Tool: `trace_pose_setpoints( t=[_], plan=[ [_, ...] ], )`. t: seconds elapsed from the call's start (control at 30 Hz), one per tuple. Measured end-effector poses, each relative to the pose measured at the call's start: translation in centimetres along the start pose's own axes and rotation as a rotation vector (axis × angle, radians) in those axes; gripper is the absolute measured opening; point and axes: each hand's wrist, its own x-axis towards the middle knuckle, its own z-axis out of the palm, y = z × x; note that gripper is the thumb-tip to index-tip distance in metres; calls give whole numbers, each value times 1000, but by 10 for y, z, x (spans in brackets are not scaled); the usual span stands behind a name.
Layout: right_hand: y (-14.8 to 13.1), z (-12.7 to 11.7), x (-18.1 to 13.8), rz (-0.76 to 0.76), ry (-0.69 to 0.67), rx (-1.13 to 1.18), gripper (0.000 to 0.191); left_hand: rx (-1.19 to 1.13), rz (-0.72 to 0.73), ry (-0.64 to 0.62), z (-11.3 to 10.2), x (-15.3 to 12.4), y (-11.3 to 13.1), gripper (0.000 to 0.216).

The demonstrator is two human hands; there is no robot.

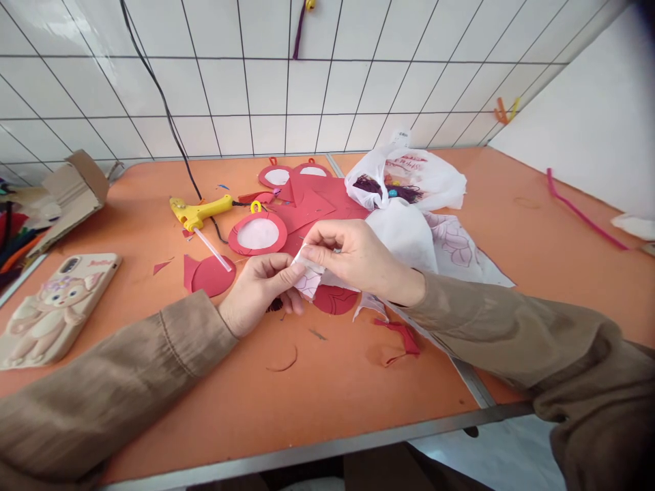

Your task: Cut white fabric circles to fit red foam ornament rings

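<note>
My left hand (260, 290) and my right hand (353, 256) meet over the middle of the orange table (327, 389). Both pinch a small piece of white paper with a pink flower print (309, 278) between thumb and fingers. Under the hands lies a red paper cut-out (335, 300). Just beyond them sits a red paper ring with a white centre and a yellow loop (257, 233). A red half-round paper piece (211, 274) lies to the left of my left hand.
A yellow glue gun (197, 211) with a black cord lies at the back left. A phone in a cartoon case (54, 307) rests at the left. White plastic bag (404, 179), printed white paper (450, 249), red scraps (402, 337), cardboard box (69, 194), pink pipe cleaner (583, 215).
</note>
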Motion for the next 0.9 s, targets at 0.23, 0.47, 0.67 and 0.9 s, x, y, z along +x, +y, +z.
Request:
trace_pose_setpoints(
  t=[0.23, 0.47, 0.67, 0.9],
  plan=[
    [2, 0, 0, 9, -1, 18, 17, -32, -31, -3, 1, 1, 3, 41],
    [2, -1, -1, 8, 15, 3, 18, -13, -17, -30, 0, 1, 1, 41],
    [1, 0, -1, -14, 48, 27, 17, 15, 19, -36, -2, 1, -1, 30],
    [0, 1, -2, -13, 55, 46, 19, 62, 19, 16, -3, 1, -2, 26]
  ],
)
